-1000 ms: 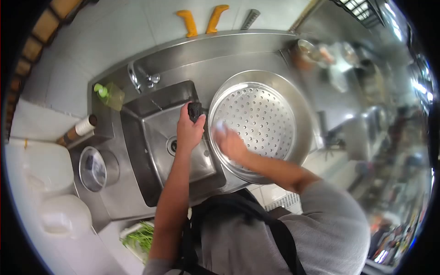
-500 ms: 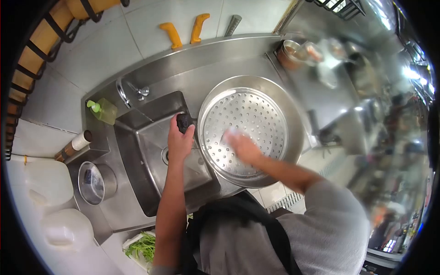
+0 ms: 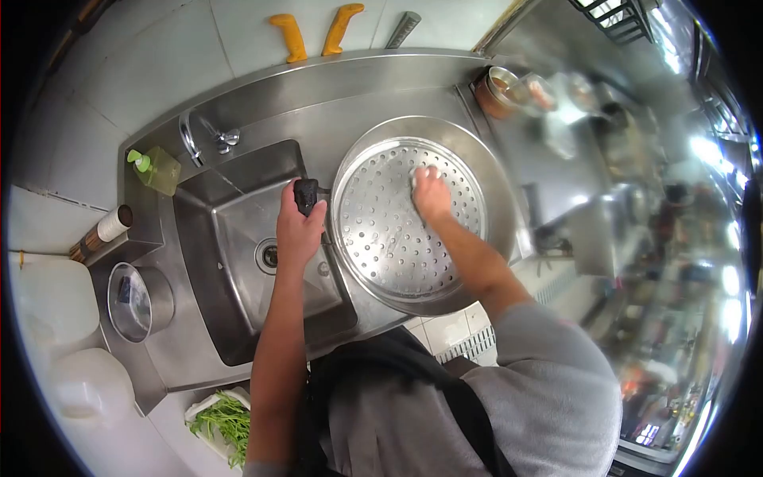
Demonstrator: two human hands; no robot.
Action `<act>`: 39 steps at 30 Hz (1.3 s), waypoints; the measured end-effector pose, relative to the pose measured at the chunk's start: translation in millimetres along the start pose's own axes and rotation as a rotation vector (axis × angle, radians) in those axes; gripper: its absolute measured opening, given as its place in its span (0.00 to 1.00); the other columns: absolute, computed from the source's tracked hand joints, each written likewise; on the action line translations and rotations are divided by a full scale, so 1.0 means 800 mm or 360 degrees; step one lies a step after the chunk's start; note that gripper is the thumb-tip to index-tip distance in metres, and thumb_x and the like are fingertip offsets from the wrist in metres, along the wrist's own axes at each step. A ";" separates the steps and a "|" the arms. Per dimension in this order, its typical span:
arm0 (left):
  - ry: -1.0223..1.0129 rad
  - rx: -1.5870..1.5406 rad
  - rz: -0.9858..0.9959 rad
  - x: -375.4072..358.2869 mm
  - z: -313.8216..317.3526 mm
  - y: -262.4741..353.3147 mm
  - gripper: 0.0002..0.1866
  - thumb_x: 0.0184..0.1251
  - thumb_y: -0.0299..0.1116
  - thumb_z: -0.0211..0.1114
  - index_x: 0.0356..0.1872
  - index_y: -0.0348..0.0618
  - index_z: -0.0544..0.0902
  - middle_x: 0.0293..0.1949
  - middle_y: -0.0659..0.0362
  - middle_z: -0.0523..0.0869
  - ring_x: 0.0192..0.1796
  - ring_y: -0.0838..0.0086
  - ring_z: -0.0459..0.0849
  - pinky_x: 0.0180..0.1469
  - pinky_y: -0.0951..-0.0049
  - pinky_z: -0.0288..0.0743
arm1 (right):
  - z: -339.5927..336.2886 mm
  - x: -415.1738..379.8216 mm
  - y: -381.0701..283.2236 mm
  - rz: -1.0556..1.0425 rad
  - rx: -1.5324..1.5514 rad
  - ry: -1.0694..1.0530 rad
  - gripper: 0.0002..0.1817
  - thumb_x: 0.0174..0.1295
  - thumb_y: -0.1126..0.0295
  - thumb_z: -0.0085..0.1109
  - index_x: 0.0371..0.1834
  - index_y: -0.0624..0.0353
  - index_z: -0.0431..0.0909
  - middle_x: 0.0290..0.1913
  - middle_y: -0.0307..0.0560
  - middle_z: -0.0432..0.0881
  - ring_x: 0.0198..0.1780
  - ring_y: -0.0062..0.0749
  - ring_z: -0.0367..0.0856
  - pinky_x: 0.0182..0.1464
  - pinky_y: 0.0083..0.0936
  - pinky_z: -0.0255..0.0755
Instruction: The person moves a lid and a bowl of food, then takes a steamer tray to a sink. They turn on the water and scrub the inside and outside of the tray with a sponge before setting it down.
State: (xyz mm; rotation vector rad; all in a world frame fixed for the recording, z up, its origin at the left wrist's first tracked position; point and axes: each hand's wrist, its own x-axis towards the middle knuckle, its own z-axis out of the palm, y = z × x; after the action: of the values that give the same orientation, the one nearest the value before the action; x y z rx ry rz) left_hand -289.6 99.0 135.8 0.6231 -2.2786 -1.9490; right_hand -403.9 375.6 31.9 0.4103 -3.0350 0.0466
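A wide, round metal steamer (image 3: pixel 497 187) with a perforated bottom (image 3: pixel 381 219) rests over the right side of the sink and the counter. My left hand (image 3: pixel 299 237) is wrapped around the black handle (image 3: pixel 306 196) on its left side. Inside the steamer, my right hand (image 3: pixel 431 199) presses a small pale scrubbing pad (image 3: pixel 414 178) against the upper part of the holed bottom. The fingers cover most of the pad, so its exact kind is hard to make out.
The steel sink (image 3: pixel 226 278) lies left of the steamer, under a tap (image 3: pixel 189 135) with a thin stream. A green soap bottle (image 3: pixel 159 171), a metal pot (image 3: pixel 139 302) and white jugs (image 3: pixel 91 385) stand further left. Greens (image 3: pixel 222 425) sit below. Yellow-handled tools (image 3: pixel 342 30) stand behind.
My right hand has slid the pad from the steamer's middle toward the far side of the perforated bottom. My left hand keeps its hold on the handle. The view has shifted slightly.
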 end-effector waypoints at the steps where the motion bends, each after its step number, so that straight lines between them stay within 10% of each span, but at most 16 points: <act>1: -0.0003 0.0001 -0.0004 -0.002 0.001 -0.004 0.30 0.60 0.28 0.64 0.64 0.38 0.66 0.34 0.56 0.81 0.23 0.74 0.78 0.26 0.73 0.75 | -0.001 -0.006 -0.007 0.0003 0.0000 -0.0005 0.19 0.57 0.72 0.54 0.53 0.58 0.71 0.53 0.63 0.76 0.37 0.46 0.83 0.34 0.39 0.80; 9: -0.0007 -0.0123 0.0099 0.002 0.003 -0.012 0.30 0.61 0.29 0.64 0.65 0.44 0.66 0.32 0.61 0.79 0.21 0.80 0.75 0.23 0.77 0.70 | 0.019 -0.088 -0.013 -0.0565 -0.0118 -0.0672 0.20 0.55 0.75 0.55 0.53 0.54 0.72 0.53 0.64 0.71 0.38 0.54 0.81 0.41 0.43 0.79; 11: 0.0015 -0.0080 0.0069 0.003 0.003 -0.012 0.30 0.60 0.29 0.64 0.64 0.42 0.66 0.32 0.59 0.80 0.22 0.78 0.77 0.25 0.75 0.73 | 0.001 -0.039 0.023 0.0162 0.0185 0.0117 0.17 0.58 0.72 0.53 0.52 0.58 0.72 0.55 0.64 0.70 0.43 0.55 0.79 0.47 0.47 0.75; 14: 0.0047 0.0015 0.0026 0.001 0.004 -0.003 0.30 0.59 0.29 0.65 0.63 0.41 0.67 0.33 0.57 0.81 0.23 0.75 0.79 0.27 0.73 0.75 | -0.018 0.008 -0.026 0.0715 0.0241 0.0079 0.20 0.59 0.69 0.51 0.55 0.62 0.72 0.59 0.67 0.68 0.49 0.59 0.76 0.52 0.55 0.70; 16: 0.0071 0.0060 0.0005 -0.001 0.005 0.000 0.29 0.59 0.29 0.65 0.63 0.42 0.67 0.33 0.57 0.81 0.23 0.74 0.79 0.27 0.73 0.75 | 0.052 -0.022 -0.077 0.0082 -0.0269 -0.0272 0.23 0.60 0.69 0.51 0.59 0.64 0.70 0.63 0.67 0.64 0.55 0.65 0.72 0.55 0.58 0.67; 20: 0.0070 -0.0005 0.0026 -0.002 0.006 -0.005 0.29 0.60 0.30 0.65 0.63 0.43 0.67 0.32 0.57 0.81 0.22 0.75 0.78 0.26 0.73 0.75 | 0.001 -0.080 -0.148 -0.0943 0.0520 0.0186 0.29 0.53 0.74 0.54 0.63 0.58 0.66 0.63 0.61 0.68 0.56 0.63 0.71 0.56 0.55 0.67; 22: 0.0077 -0.0039 0.0014 0.000 0.005 -0.007 0.29 0.60 0.30 0.65 0.63 0.43 0.67 0.33 0.57 0.81 0.22 0.75 0.78 0.26 0.73 0.75 | 0.011 -0.030 -0.116 -0.0935 0.0317 -0.0205 0.30 0.53 0.76 0.54 0.63 0.56 0.66 0.65 0.59 0.66 0.64 0.60 0.67 0.62 0.52 0.64; 24: 0.0040 -0.0048 0.0029 -0.002 0.004 -0.009 0.30 0.62 0.31 0.65 0.66 0.47 0.66 0.32 0.62 0.77 0.21 0.81 0.74 0.23 0.78 0.70 | -0.004 0.030 -0.079 -0.0120 0.0485 -0.0342 0.28 0.55 0.73 0.54 0.62 0.55 0.68 0.67 0.57 0.65 0.64 0.57 0.67 0.64 0.48 0.65; 25: 0.0057 -0.0052 0.0024 -0.001 0.005 -0.008 0.30 0.62 0.31 0.65 0.66 0.47 0.66 0.32 0.62 0.77 0.21 0.81 0.74 0.23 0.78 0.70 | 0.039 0.056 -0.041 -0.0232 0.0049 0.0081 0.26 0.56 0.70 0.55 0.61 0.55 0.70 0.67 0.57 0.65 0.63 0.56 0.68 0.63 0.47 0.65; 28: 0.0083 -0.0017 0.0061 -0.004 0.004 -0.006 0.29 0.59 0.30 0.65 0.63 0.42 0.68 0.36 0.57 0.81 0.23 0.77 0.78 0.25 0.74 0.74 | 0.000 0.057 0.050 0.0110 -0.0057 -0.0012 0.16 0.56 0.71 0.50 0.47 0.60 0.79 0.59 0.59 0.73 0.55 0.52 0.75 0.59 0.44 0.70; 33: 0.0144 0.0100 0.0204 0.003 0.009 -0.029 0.30 0.60 0.33 0.66 0.63 0.41 0.67 0.42 0.50 0.83 0.40 0.61 0.84 0.46 0.66 0.77 | -0.018 -0.031 0.106 0.0735 -0.0415 -0.0409 0.21 0.59 0.63 0.56 0.53 0.63 0.74 0.56 0.57 0.73 0.56 0.53 0.75 0.57 0.39 0.73; 36: 0.0122 0.0108 0.0131 0.004 0.007 -0.024 0.30 0.60 0.35 0.65 0.63 0.41 0.67 0.45 0.43 0.83 0.49 0.50 0.83 0.53 0.61 0.74 | 0.002 0.001 0.098 0.0783 -0.0314 -0.0196 0.18 0.63 0.69 0.49 0.54 0.61 0.75 0.54 0.57 0.74 0.56 0.55 0.74 0.61 0.47 0.68; 39: 0.0160 0.0189 0.0126 -0.004 0.005 -0.015 0.29 0.60 0.36 0.65 0.62 0.41 0.67 0.45 0.42 0.83 0.49 0.47 0.82 0.52 0.59 0.75 | 0.044 0.080 0.069 0.0125 -0.0134 0.0376 0.19 0.53 0.72 0.57 0.50 0.61 0.76 0.49 0.56 0.75 0.51 0.54 0.76 0.58 0.45 0.68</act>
State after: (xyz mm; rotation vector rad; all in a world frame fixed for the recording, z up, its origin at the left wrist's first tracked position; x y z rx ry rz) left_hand -284.7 102.3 123.9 0.6168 -2.3325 -1.7177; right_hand -482.3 410.3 1.0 0.2586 -2.8069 -0.0263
